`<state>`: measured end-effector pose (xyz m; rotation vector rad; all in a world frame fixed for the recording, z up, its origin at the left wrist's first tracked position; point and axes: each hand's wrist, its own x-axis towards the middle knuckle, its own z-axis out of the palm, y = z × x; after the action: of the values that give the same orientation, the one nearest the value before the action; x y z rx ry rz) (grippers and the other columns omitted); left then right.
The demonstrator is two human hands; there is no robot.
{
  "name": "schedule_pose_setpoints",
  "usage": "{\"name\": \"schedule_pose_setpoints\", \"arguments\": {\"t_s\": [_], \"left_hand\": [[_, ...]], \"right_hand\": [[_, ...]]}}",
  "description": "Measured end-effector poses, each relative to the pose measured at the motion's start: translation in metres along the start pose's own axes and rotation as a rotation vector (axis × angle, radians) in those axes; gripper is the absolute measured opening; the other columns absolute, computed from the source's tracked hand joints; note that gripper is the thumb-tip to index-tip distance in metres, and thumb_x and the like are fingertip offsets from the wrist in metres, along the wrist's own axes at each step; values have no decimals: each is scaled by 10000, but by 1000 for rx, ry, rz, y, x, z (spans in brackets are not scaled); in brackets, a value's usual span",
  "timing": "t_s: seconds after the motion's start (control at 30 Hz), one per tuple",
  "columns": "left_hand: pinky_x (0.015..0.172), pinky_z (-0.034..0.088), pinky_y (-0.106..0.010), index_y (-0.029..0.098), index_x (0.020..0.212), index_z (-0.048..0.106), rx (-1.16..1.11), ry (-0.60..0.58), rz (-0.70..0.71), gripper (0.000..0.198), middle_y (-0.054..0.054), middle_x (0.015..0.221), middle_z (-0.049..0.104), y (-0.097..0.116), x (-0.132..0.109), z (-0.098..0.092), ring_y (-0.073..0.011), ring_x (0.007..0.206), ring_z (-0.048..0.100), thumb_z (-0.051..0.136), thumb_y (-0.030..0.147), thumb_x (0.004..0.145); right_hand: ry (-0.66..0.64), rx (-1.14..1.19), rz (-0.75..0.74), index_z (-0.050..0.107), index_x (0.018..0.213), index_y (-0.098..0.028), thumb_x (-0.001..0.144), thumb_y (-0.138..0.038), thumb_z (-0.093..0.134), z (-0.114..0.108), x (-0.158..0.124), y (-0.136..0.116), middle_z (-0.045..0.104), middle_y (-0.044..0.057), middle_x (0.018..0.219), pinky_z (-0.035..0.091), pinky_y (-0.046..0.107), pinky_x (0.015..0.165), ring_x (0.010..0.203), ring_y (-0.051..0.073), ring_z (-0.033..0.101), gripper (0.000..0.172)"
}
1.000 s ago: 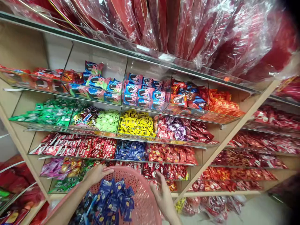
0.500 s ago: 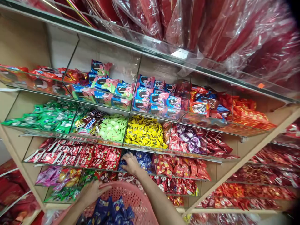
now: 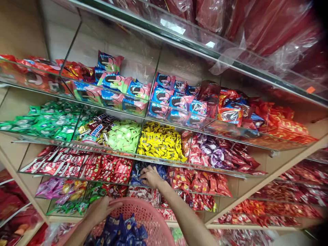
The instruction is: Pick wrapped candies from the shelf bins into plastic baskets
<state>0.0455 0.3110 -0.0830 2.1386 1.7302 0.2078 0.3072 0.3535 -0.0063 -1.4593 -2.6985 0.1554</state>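
My left hand (image 3: 101, 209) grips the rim of a pink plastic basket (image 3: 150, 215) at the bottom of the view. The basket holds a heap of blue candy packets (image 3: 120, 230). My right hand (image 3: 151, 176) reaches into a shelf bin of blue candy packets (image 3: 139, 169) on the third shelf, fingers curled down into the pile. Whether the fingers hold a packet is hidden. Red packets (image 3: 110, 169) fill the bin to the left and more red packets (image 3: 197, 181) the bin to the right.
Glass-fronted shelves (image 3: 143, 160) slope across the whole view, filled with green (image 3: 48, 121), lime, yellow (image 3: 160, 141), purple and red sweets and cookie packs (image 3: 176, 100). Red goods in clear plastic (image 3: 256, 24) hang overhead. A wooden upright (image 3: 266, 184) stands at the right.
My right hand left the basket rim, rose to the blue packet bin and now digs into it. The left hand stays on the basket. The view has tilted downward.
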Motion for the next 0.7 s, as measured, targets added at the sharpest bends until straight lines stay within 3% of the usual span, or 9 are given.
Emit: {"name": "schedule_pose_setpoints", "arguments": {"t_s": [0.2,0.37,0.43,0.53,0.7], "left_hand": [[510,272,-235,199,652,545,3,30,17,616,-14,630,613,2,3,5,-171,615,565,303,766,646],[518,287,-245,198,628,541,4,-15,89,589,-30,617,613,8,8,7,-193,619,583,296,731,690],[530,303,-249,200,632,552,0,-24,110,566,-41,628,625,11,8,7,-207,649,597,302,702,711],[557,331,-250,203,652,570,3,-20,90,555,-50,664,643,16,7,7,-221,710,612,303,686,719],[601,370,-265,212,653,565,-49,-69,88,566,-46,709,656,15,10,9,-231,748,616,296,707,702]], "right_hand": [[43,-4,58,603,1020,-277,852,-278,448,-20,-26,12,585,24,1119,289,369,868,1073,190,415,228],[-31,-150,396,642,905,-170,776,-97,471,-41,-42,19,656,118,943,372,350,816,941,230,564,226],[-23,-174,499,644,912,-125,750,-35,451,-44,-39,21,657,176,907,395,368,768,877,261,595,267],[23,-176,543,603,1029,-117,759,-11,398,-43,-23,15,629,197,1007,394,376,784,916,269,589,355],[75,-107,463,580,1055,-222,838,-188,392,-25,8,-18,652,87,966,414,327,776,913,216,583,289]]}}
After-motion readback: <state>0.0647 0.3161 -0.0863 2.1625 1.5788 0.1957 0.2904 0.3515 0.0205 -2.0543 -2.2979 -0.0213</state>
